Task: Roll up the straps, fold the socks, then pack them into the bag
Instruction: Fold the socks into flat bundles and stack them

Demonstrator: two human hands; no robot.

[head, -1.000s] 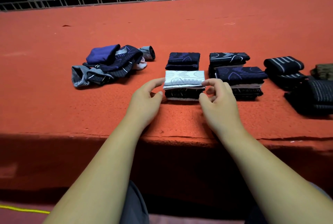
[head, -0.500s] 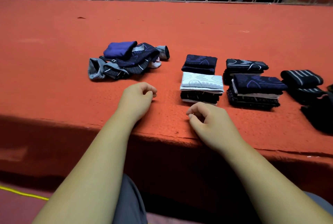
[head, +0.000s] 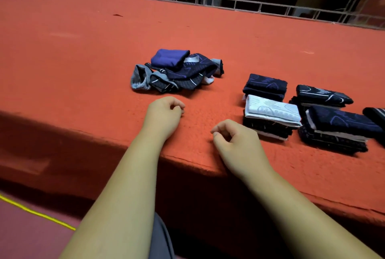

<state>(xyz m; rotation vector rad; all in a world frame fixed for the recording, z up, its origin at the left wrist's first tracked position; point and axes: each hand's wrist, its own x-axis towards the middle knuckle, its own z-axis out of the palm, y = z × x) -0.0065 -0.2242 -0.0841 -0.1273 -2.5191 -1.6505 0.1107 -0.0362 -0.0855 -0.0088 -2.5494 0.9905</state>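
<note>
Both your hands are resting empty near the edge of the red platform [head: 83, 60], left hand [head: 164, 112] and right hand [head: 235, 139] loosely curled, gripping nothing. The folded socks [head: 273, 110] are sitting in tidy stacks just right of your right hand, probably keeping your workspace free. Further out, the loose sock pile [head: 179, 73] is waiting beyond your left hand. No bag is showing.

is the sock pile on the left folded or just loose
Loose, not folded: the sock pile lies crumpled and tangled, cuffs sticking out, unlike the flat folded stacks to its right.
</note>
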